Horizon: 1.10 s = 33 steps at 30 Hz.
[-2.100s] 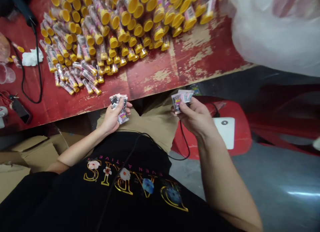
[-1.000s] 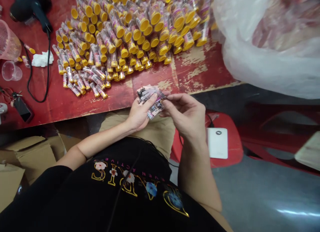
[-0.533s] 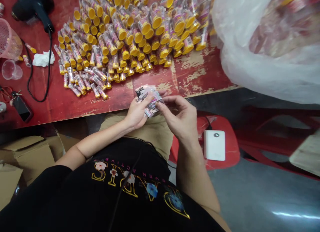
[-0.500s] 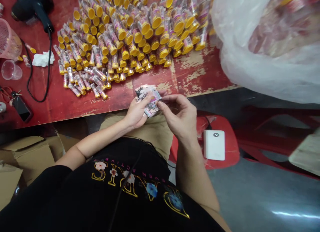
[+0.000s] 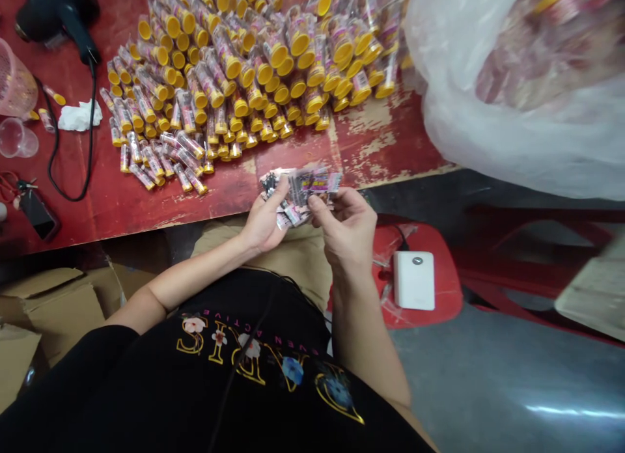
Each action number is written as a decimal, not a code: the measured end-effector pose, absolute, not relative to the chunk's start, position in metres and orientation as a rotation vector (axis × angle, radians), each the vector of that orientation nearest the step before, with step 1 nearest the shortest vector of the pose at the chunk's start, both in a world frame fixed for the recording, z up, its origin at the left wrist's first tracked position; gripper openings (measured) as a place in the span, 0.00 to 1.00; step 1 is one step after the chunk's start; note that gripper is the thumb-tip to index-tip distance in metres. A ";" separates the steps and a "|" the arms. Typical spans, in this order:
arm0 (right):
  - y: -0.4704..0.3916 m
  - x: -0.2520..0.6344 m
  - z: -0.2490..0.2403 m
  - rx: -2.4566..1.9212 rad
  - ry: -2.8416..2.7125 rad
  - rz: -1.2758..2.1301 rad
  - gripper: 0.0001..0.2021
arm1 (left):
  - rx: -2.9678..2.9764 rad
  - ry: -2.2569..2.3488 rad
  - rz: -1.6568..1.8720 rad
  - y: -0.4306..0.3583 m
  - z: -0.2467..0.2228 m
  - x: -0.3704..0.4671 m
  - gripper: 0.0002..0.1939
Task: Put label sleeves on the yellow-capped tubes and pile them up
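Note:
My left hand (image 5: 266,222) is closed around a loose bunch of small printed film labels (image 5: 289,217), with the thumb lying across the top. From the right, my right hand (image 5: 349,225) pinches one printed label (image 5: 318,182) between thumb and fingers, over the bunch. This label is dark and pink with a yellow mark, and its outline is blurred. Both hands are above my lap, by the near edge of the red table (image 5: 215,202). Beyond them on the table lies a big pile of clear tubes with yellow caps (image 5: 227,75), many wrapped in similar pink print.
A black heat gun (image 5: 73,23) with a cord, crumpled tissue (image 5: 79,116), a pink basket (image 5: 14,82) and a phone (image 5: 38,212) lie left. A large plastic bag (image 5: 459,121) fills the right. A white power bank (image 5: 414,280) rests on a red stool (image 5: 446,303).
The right hand's label now shows spread out over the bunch, where earlier the fingers were at the bunch's right edge. The view has shifted slightly.

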State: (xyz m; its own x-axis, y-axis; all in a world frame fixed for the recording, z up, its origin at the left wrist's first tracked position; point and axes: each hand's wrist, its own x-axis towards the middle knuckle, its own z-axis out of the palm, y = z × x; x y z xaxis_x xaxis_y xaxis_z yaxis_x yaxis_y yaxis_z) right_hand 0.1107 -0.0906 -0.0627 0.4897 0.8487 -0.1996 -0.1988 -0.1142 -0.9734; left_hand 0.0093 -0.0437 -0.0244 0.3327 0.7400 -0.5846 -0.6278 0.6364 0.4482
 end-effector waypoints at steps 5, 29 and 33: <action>-0.093 0.096 -0.075 -1.319 -0.423 1.023 0.23 | 0.289 0.974 0.970 -0.052 -0.031 0.014 0.14; -0.079 0.109 -0.045 -1.488 -0.760 0.676 0.13 | 0.146 0.856 0.889 -0.027 -0.013 0.011 0.13; -0.079 0.123 -0.038 -1.507 -0.773 0.602 0.12 | 0.128 0.920 0.916 -0.020 -0.015 0.004 0.05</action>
State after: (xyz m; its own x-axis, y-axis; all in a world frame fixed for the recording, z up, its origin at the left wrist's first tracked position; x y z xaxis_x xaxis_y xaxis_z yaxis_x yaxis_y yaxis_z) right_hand 0.1234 -0.0785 -0.0376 0.6361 0.7680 0.0747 0.1152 0.0012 -0.9933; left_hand 0.0041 -0.0203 -0.0152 0.2708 0.7285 -0.6293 -0.6262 0.6298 0.4596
